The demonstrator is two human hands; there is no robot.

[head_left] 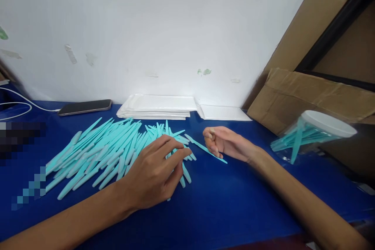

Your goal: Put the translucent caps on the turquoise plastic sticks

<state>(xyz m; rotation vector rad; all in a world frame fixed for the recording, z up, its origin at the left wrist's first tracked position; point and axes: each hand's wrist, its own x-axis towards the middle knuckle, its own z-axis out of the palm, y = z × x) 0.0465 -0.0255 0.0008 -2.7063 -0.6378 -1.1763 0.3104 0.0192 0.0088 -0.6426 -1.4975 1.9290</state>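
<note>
Slim turquoise sticks that look like eyebrow razors point(102, 152) lie in a broad heap on the blue tabletop point(228, 207). My left hand point(155, 172) is over the heap's right end, fingers bent and thumb drawn in toward them. Several razors stick out past its fingertips, and what it grips, if anything, is hidden. To the right, my right hand point(219, 142) has its fingers curled around a single eyebrow razor point(197, 143), which slants down to the right and shows on both sides of the fingers.
A clear tub with a white lid point(329, 123) holds more razors at the right, tilted near cardboard point(316, 93). White flat packets point(158, 103) are stacked by the wall. A phone point(84, 107) with a white cable point(32, 103) lies at the back left.
</note>
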